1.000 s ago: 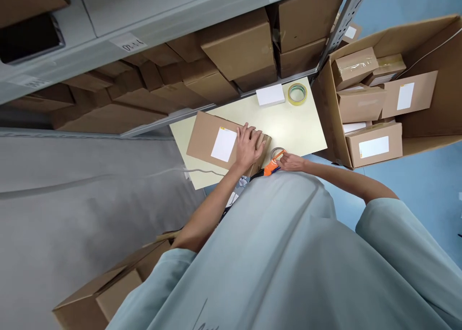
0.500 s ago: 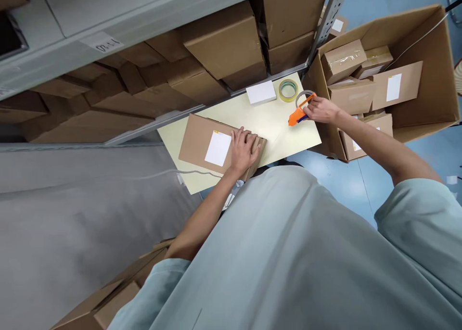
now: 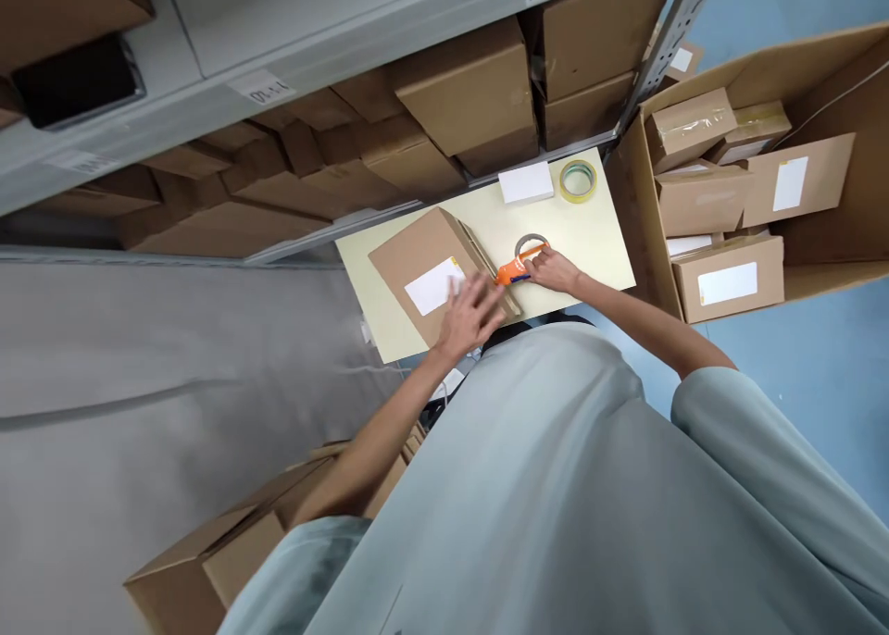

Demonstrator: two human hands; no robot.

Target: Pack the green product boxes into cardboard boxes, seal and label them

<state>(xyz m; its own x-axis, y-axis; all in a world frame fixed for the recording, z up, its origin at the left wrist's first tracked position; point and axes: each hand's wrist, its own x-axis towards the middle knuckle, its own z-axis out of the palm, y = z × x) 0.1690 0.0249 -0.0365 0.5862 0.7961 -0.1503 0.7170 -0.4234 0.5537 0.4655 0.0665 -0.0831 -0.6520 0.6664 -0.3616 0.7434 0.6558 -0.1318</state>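
A flat brown cardboard box (image 3: pixel 417 260) with a white label (image 3: pixel 434 285) lies turned at an angle on a small pale table (image 3: pixel 597 246). My left hand (image 3: pixel 472 313) lies on the box's near corner, fingers spread and smeared by motion. My right hand (image 3: pixel 552 269) grips an orange tape dispenser (image 3: pixel 518 267) with its tape ring, held against the box's right edge.
A white pad (image 3: pixel 524 182) and a yellow tape roll (image 3: pixel 578 180) sit at the table's far edge. A big open carton (image 3: pixel 833 70) of labelled parcels stands at the right. Shelves of brown boxes (image 3: pixel 465 89) rise behind the table. Another carton (image 3: pixel 208 561) stands at lower left.
The box has been turned on the table. My right hand swung the dispenser out to the far right, then brought it back against the box's edge. My left hand slid to the near corner.
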